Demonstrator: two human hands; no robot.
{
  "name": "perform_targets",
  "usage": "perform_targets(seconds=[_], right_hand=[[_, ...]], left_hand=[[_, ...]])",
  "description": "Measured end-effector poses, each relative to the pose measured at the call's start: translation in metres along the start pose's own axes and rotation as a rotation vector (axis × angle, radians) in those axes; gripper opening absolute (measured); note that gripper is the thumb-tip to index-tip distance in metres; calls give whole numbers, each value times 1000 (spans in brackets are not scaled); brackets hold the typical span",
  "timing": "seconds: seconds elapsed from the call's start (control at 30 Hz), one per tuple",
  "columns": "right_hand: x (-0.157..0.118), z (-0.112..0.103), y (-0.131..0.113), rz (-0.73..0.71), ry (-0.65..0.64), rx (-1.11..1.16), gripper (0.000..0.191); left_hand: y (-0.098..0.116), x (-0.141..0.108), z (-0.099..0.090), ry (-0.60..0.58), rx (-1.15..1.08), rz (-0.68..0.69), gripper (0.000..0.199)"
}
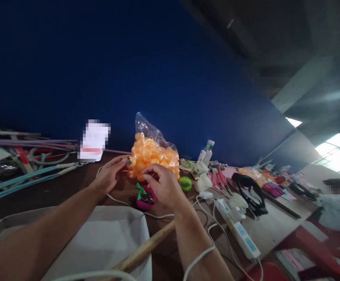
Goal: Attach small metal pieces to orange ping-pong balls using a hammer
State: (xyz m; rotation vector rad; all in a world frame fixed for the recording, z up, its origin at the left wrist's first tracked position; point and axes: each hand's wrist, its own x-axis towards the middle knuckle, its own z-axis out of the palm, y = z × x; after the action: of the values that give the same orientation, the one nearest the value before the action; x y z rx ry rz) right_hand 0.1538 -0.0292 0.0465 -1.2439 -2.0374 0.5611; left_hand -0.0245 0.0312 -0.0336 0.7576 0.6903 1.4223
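While pale-blue rods (35,177) crowd the desk (66,189), left hand (111,175) has a narrow grip on an orange ball (131,161) at the left edge of the ball bag (155,154). Step looks like handling that ball; next move calls for a steady pinch. Right hand (164,185): can't tell if holding. White cable (199,256) crossing right forearm could snag.

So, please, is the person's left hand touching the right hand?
Apart. The head view shows a plain gap: orange balls are visible between the fingertips of the left hand and those of the right hand.
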Motion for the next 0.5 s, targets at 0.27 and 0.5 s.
perform_targets(seconds=[0.27, 0.5], right_hand=[[14, 34, 12, 185, 74, 687, 15], [20, 40, 24, 269, 104, 839, 21]], left_hand=[[3, -8, 8, -124, -42, -46, 41], [-1, -8, 9, -172, -57, -106, 40]])
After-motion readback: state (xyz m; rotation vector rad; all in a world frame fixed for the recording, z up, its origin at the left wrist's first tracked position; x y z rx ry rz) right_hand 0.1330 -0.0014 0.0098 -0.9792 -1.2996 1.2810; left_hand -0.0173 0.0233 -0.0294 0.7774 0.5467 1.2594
